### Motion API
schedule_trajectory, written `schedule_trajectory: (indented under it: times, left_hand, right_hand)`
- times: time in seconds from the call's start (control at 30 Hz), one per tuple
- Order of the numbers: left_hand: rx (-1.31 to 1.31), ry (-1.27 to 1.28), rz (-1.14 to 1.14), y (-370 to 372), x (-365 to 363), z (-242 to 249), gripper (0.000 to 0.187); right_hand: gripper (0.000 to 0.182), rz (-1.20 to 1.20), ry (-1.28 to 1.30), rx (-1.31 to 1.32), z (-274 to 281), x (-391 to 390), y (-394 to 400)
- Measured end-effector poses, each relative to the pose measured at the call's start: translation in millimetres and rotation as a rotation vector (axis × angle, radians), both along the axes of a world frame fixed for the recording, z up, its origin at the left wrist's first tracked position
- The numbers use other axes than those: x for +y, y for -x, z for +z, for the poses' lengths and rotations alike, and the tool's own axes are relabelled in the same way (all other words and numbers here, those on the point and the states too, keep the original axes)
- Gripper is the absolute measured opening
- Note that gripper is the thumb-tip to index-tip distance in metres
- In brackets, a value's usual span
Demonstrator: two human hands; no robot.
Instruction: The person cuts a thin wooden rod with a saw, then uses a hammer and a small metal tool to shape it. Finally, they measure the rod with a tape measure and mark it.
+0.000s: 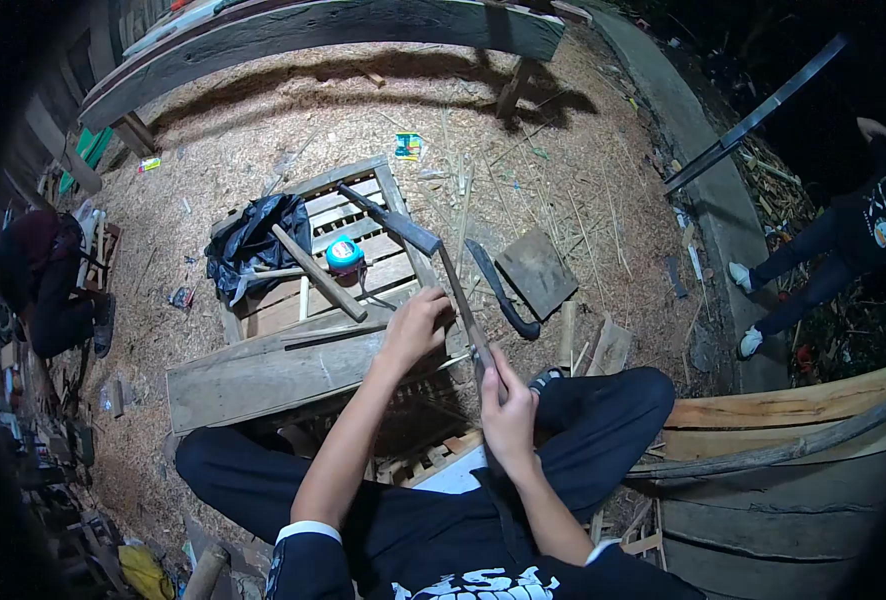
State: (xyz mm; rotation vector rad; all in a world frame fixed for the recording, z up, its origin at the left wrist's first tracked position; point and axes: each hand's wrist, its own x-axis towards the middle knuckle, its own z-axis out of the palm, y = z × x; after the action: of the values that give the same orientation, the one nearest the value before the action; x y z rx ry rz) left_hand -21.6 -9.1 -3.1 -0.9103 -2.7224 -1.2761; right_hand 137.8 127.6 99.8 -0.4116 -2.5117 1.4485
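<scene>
My right hand (508, 410) is wrapped around the lower end of a long, narrow brown blade-like strip (466, 315), which points up and away from me. A thin pale stick (453, 360) shows beside that grip. My left hand (420, 325) is close to the strip's left side with its fingers curled; what they pinch, if anything, is hidden. Beyond the hands, a tool with a dark handle and thick grey end (411, 232) lies across a slatted wooden frame (388, 190). A large knife with a black handle (508, 300) rests on the ground to the right.
On the slats are a turquoise tape measure (344, 254), a black plastic bag (263, 240) and a wooden stick (318, 272). A plank (253, 385) lies nearer me. A square board (536, 274) is at right. One person (48, 270) sits left; another (843, 230) stands right.
</scene>
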Motion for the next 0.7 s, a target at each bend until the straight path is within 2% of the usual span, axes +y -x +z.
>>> schedule_trajectory:
  times: [0.13,0.23,0.27,0.37,0.5,0.6,0.7]
  left_hand:
    - [0.059,-0.082,0.024,-2,1,1,0.024]
    - [0.054,-0.031,-0.008,0,1,2,0.023]
    - [0.052,-0.029,-0.01,-1,1,1,0.023]
    - [0.056,-0.02,0.0,-3,0,3,0.022]
    - [0.059,-0.028,-0.014,1,-1,8,0.019]
    - [0.062,-0.012,-0.027,-2,0,8,0.02]
    - [0.079,-0.021,-0.008,-2,0,9,0.021]
  right_hand:
    - [0.041,-0.013,0.088,-0.048,9,2,-12]
    - [0.042,-0.004,0.016,-0.143,14,8,-22]
    - [0.042,-0.006,0.052,-0.012,2,7,-17]
    - [0.041,-0.004,0.059,0.056,-6,1,7]
    - [0.039,-0.034,0.046,-0.07,5,4,-23]
    - [0.041,-0.036,0.048,0.008,-11,5,-16]
    - [0.042,-0.024,0.036,0.002,2,0,4]
